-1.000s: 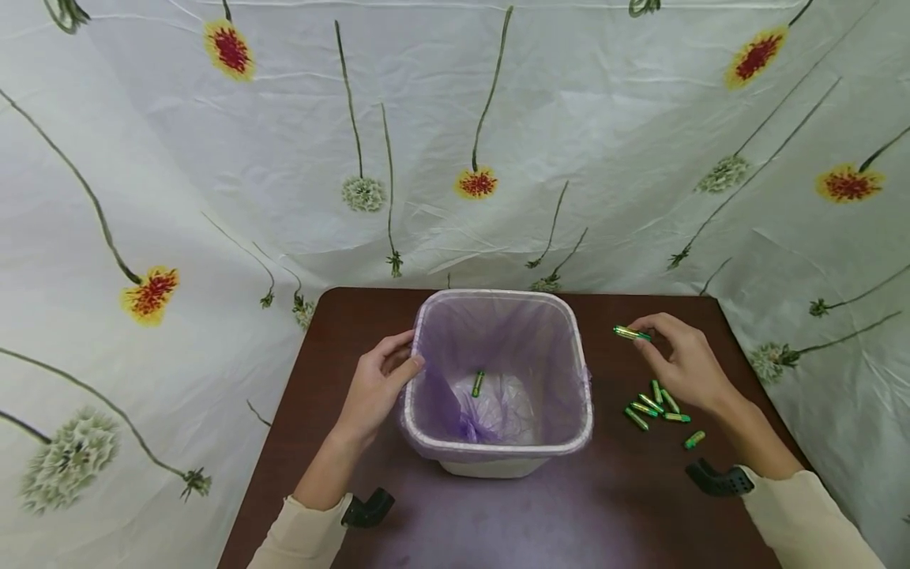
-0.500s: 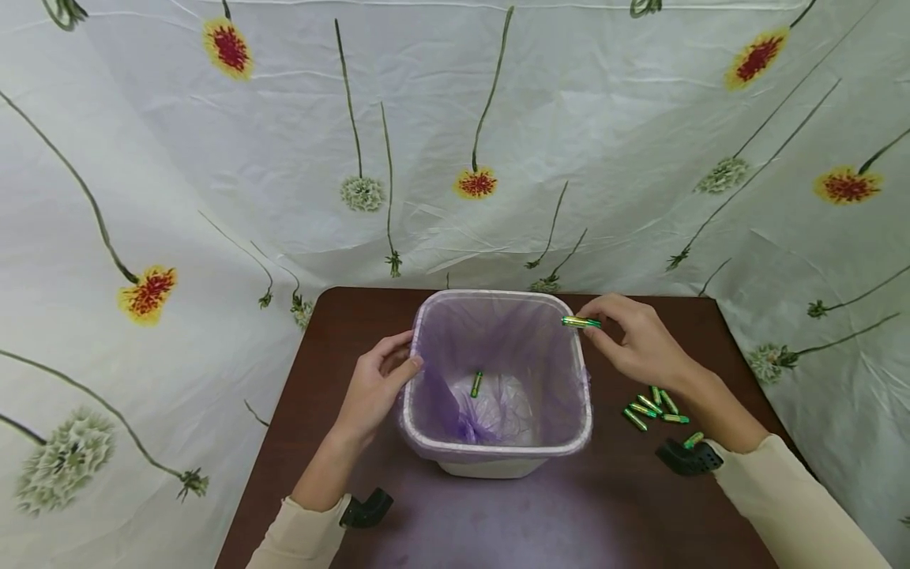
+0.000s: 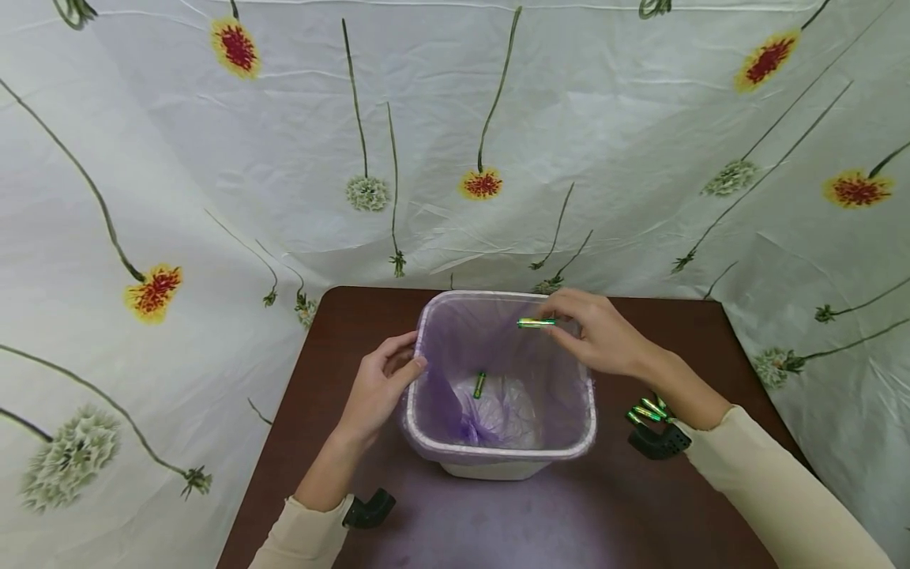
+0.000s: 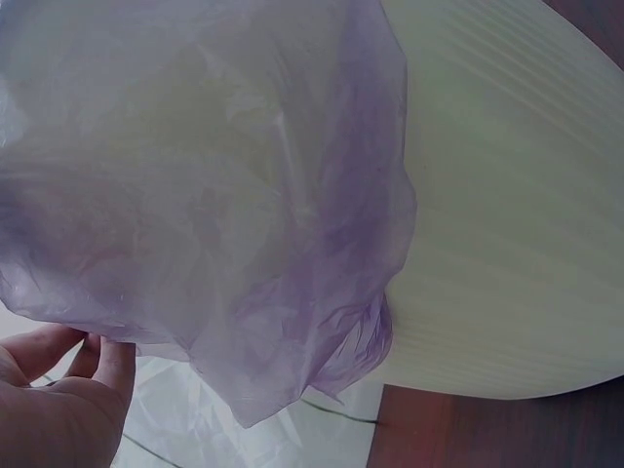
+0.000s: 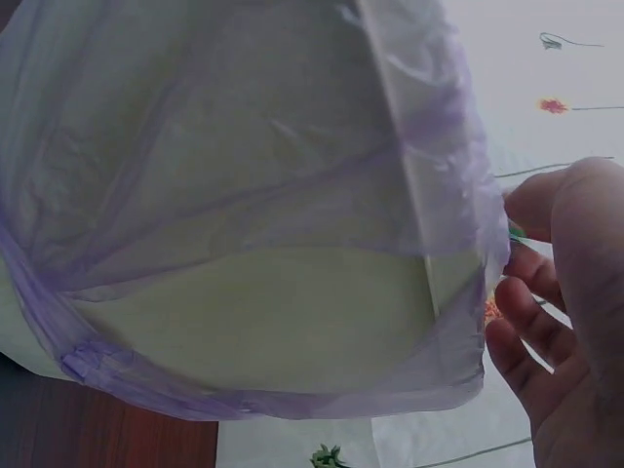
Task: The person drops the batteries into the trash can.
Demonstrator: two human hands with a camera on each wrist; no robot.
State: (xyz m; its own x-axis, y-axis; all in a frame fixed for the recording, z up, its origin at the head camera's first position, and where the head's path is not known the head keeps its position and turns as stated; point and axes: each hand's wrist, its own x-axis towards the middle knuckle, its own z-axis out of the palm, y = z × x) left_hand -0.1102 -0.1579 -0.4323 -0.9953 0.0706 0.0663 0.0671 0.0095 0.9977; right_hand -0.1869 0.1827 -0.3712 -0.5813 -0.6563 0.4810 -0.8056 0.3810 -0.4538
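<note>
Barely apart, right fingers (image 3: 569, 342) on green battery (image 3: 532, 323)

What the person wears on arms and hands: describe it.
The left sleeve and right sleeve are plain cream. A bent black left attachment sits at one sleeve's end; the matching right attachment shows small holes. The left hand and right hand wear no gloves.

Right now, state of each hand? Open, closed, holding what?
Left hand: closed, gripping the lined bin at its rim.
Right hand: closed, pinching one green battery over the bin's mouth.
</note>
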